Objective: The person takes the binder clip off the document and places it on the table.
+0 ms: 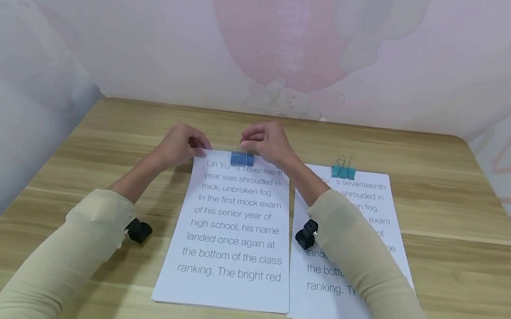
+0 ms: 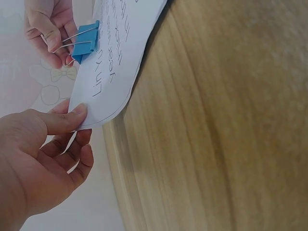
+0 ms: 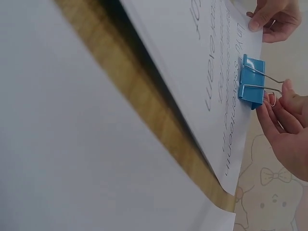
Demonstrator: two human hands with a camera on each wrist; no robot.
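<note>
A stack of printed sheets (image 1: pixel 234 230) lies in the middle of the wooden table (image 1: pixel 453 237). A blue binder clip (image 1: pixel 242 158) is clamped on its far edge. My right hand (image 1: pixel 245 141) pinches the clip's wire handles (image 3: pixel 262 79) from behind; the clip (image 3: pixel 252 83) sits closed on the paper. My left hand (image 1: pixel 200 146) pinches the stack's far left corner (image 2: pixel 89 115), thumb on top and fingers beneath, lifting it slightly off the table. In the left wrist view the clip (image 2: pixel 85 41) and the right hand's fingers (image 2: pixel 50 41) show beyond the corner.
A second printed stack (image 1: pixel 361 217) lies just to the right, held by a teal binder clip (image 1: pixel 343 171), with my right forearm across it. Pale patterned walls (image 1: pixel 276 52) close the table at the back and both sides. Small black wrist cameras (image 1: pixel 139 230) hang under both arms.
</note>
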